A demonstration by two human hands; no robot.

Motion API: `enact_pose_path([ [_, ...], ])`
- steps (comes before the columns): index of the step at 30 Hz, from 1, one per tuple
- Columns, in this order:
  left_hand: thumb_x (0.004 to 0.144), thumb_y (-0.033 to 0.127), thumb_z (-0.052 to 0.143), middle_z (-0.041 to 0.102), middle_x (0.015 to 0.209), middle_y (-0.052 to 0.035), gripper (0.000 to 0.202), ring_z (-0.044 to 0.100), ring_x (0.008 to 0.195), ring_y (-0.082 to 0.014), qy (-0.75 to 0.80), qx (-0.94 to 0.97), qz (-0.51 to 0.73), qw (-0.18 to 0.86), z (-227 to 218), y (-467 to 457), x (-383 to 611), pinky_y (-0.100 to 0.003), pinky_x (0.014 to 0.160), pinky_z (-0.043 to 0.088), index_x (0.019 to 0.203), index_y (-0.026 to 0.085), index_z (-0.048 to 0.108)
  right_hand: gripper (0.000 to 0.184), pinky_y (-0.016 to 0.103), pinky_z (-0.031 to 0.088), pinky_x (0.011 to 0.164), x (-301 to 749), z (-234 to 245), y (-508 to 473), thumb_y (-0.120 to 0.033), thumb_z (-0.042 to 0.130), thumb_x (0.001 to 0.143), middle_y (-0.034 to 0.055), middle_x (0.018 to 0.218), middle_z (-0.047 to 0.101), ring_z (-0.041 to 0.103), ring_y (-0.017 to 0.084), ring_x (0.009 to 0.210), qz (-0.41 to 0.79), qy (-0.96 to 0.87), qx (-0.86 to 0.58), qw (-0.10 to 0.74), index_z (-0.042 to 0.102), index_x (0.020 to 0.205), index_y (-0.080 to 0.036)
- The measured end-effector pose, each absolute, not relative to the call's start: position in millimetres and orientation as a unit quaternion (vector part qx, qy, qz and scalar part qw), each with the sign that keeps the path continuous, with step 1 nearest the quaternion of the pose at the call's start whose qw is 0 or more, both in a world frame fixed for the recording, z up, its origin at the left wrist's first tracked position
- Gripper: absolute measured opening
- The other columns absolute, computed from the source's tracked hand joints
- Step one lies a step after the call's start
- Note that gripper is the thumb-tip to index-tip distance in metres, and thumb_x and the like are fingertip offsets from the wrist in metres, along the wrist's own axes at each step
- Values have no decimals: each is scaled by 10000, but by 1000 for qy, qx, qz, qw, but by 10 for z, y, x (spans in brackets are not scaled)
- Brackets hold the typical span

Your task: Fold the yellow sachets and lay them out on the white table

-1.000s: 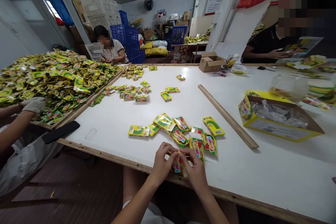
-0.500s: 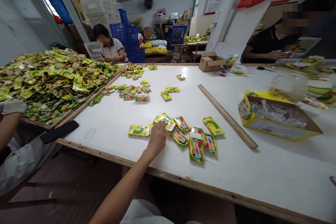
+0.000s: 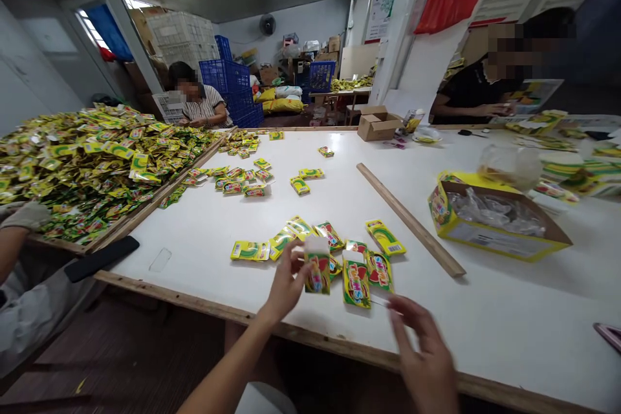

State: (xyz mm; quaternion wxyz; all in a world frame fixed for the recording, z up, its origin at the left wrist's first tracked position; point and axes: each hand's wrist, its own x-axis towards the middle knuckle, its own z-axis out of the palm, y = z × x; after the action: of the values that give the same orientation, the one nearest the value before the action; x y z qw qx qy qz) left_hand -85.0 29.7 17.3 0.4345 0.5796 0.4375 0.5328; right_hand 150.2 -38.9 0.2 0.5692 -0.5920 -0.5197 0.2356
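My left hand (image 3: 285, 283) pinches a yellow and green packet (image 3: 317, 269) and holds it upright just above the table's near edge. My right hand (image 3: 424, 348) hovers lower right of it with fingers loosely spread and nothing in it. Several more packets (image 3: 356, 257) lie flat in a loose cluster on the white table (image 3: 485, 310) right behind the held one. A long wooden strip (image 3: 408, 218) lies diagonally to the right of the cluster.
A large heap of packets (image 3: 92, 162) fills a framed tray at left, where another person's gloved hand (image 3: 24, 215) rests. An open yellow box (image 3: 490, 220) with clear bags sits right. A black phone (image 3: 101, 257) lies at the table's left edge. Two people sit at the far side.
My left hand has lifted one packet from the cluster toward me. My right hand, out of view half a second ago, has come back in at lower right.
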Motion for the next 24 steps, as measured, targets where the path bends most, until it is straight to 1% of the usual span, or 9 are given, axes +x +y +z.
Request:
enact_pose_path([
  [2, 887, 314, 566, 646, 939, -33, 332, 639, 789, -159, 419, 565, 513, 492, 108, 123, -760, -251, 673, 505, 1193, 256, 453, 355, 366, 526, 815, 1170, -35, -231, -463, 609, 838, 101, 1135, 626, 618, 268, 976, 315, -555, -547, 541, 610, 1099, -223],
  [4, 873, 332, 586, 642, 898, -33, 278, 630, 786, -163, 422, 560, 494, 514, 20, 18, -727, -251, 672, 497, 1125, 228, 534, 373, 355, 540, 805, 954, -111, -120, -448, 598, 846, 92, 1163, 618, 620, 256, 1004, 377, -567, -511, 525, 576, 1153, -238],
  [9, 836, 350, 628, 655, 869, -33, 254, 613, 740, -161, 441, 549, 472, 530, -164, -32, -798, -263, 668, 493, 1035, 192, 611, 373, 343, 550, 747, 881, -288, 2, -481, 602, 835, 80, 1042, 658, 638, 255, 952, 444, -575, -496, 476, 599, 1104, -222],
  [12, 852, 353, 603, 677, 907, -52, 228, 630, 804, -186, 459, 546, 482, 510, -213, 17, -809, -301, 744, 502, 991, 178, 651, 350, 363, 543, 743, 909, -295, 49, -508, 596, 833, 81, 1009, 665, 638, 262, 900, 448, -584, -501, 456, 638, 1013, -210],
  [14, 853, 344, 602, 679, 1006, -74, 208, 632, 927, -214, 459, 539, 503, 496, -225, 61, -784, -330, 849, 484, 942, 171, 676, 327, 392, 531, 785, 900, -294, 83, -507, 593, 837, 78, 971, 670, 632, 269, 897, 427, -591, -502, 465, 655, 950, -207],
  [16, 836, 320, 626, 672, 1054, -80, 186, 625, 991, -225, 439, 519, 530, 507, -225, 98, -749, -341, 893, 468, 947, 176, 666, 308, 405, 530, 804, 876, -316, 112, -492, 604, 838, 80, 964, 669, 627, 276, 918, 409, -588, -495, 492, 656, 930, -204],
  [20, 815, 260, 651, 673, 942, -50, 233, 637, 906, -200, 401, 481, 562, 541, -191, 118, -704, -311, 816, 489, 1029, 196, 588, 372, 376, 545, 797, 850, -388, 137, -457, 634, 834, 95, 1035, 648, 631, 262, 943, 402, -563, -483, 538, 601, 1108, -207],
  [22, 818, 246, 639, 660, 925, -54, 177, 629, 894, -194, 412, 495, 553, 529, -158, 100, -698, -302, 813, 485, 979, 180, 608, 339, 380, 529, 827, 857, -384, 125, -454, 611, 853, 94, 1055, 645, 622, 259, 963, 394, -589, -480, 517, 625, 1089, -211],
  [24, 826, 245, 623, 646, 906, -60, 117, 620, 872, -193, 432, 519, 538, 505, -121, 70, -692, -299, 803, 486, 906, 160, 636, 281, 376, 521, 820, 864, -338, 95, -452, 596, 868, 86, 1030, 652, 615, 260, 957, 378, -622, -476, 494, 666, 994, -211],
])
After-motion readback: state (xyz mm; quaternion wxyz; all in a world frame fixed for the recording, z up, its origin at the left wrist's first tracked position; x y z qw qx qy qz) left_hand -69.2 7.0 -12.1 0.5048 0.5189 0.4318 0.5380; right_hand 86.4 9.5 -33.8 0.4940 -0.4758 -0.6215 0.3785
